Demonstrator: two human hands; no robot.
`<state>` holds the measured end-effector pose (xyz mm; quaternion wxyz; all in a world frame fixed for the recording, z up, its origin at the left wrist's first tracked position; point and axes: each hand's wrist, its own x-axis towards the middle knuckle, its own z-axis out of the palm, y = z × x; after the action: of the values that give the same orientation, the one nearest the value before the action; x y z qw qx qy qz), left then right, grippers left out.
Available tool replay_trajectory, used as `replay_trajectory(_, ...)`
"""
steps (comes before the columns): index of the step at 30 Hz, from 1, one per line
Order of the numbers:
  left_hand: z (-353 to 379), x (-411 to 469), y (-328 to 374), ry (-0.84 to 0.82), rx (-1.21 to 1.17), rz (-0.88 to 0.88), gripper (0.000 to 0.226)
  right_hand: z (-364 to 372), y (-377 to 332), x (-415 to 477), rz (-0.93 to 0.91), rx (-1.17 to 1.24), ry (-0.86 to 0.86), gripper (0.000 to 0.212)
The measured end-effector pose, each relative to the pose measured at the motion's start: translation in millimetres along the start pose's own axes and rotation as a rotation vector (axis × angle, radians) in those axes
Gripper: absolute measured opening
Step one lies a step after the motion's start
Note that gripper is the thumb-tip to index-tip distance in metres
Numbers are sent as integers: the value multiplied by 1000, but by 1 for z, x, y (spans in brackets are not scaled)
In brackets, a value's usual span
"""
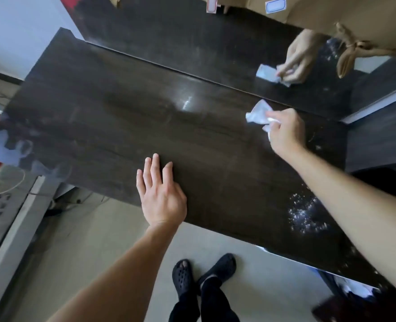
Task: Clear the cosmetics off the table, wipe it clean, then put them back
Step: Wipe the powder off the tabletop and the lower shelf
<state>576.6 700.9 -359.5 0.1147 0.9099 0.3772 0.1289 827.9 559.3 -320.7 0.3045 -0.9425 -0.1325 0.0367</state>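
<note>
Right hand pinches crumpled wipe on counter, far right; wipe judged light, limp, best held bunched; left hand rests flat, fingers straight.

Head camera looks steeply down over the table; edges seemingly warped.

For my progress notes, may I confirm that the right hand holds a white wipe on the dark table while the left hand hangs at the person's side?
Not quite: the head view shows the left hand resting flat on the dark table near its front edge, not hanging. The right hand does hold the white wipe on the table.
</note>
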Motion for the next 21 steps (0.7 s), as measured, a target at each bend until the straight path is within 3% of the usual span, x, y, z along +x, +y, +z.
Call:
replay_trajectory(3, 0, 1, 0, -2, -3, 8, 46, 20, 1, 45, 53, -83, 45, 27)
replay_trajectory(6, -1, 1, -1, -16, -1, 10, 46, 41, -26, -16, -91, -22, 38, 5)
replay_trajectory(9, -3, 1, -2, -31, -8, 10, 46, 41, -25, -116, -454, -23, -156, 29)
replay_trajectory(14, -5, 2, -2, -39, -23, 18, 45, 11, 1, -238, -613, 20, -499, 28)
replay_trajectory(17, -6, 1, -2, -53, -33, 19, 46, -7, 16, -261, -458, 54, -617, 28)
replay_trajectory(21, -7, 0, 0, -85, -3, 3, 46, -47, 26, -228, -186, 168, -408, 31)
